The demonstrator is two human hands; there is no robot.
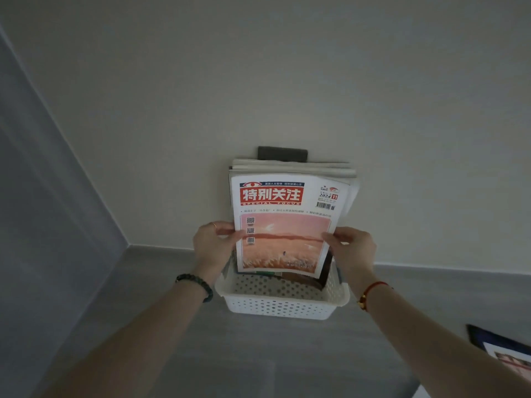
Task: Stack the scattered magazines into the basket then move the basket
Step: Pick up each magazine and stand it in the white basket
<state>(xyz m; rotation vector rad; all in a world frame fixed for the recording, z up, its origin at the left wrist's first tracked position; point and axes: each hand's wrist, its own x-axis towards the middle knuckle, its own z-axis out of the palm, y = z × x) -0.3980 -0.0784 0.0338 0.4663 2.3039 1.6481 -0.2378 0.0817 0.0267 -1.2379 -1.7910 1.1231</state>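
Note:
A white perforated plastic basket stands on the grey floor against a pale wall. Several magazines stand upright in it and lean back on the wall. The front magazine has a red title banner and a pink-orange sunset picture. My left hand grips the front magazine's left edge with thumb on the cover. On the opposite edge, my right hand pinches it the same way. Behind the stack, a dark grey item pokes up above the magazines. The basket's far wall is hidden by the magazines.
Another magazine with a dark blue border lies on the floor at the lower right. A grey skirting strip runs along the wall's base. A bluish-grey wall closes the left side, meeting the pale wall in a corner.

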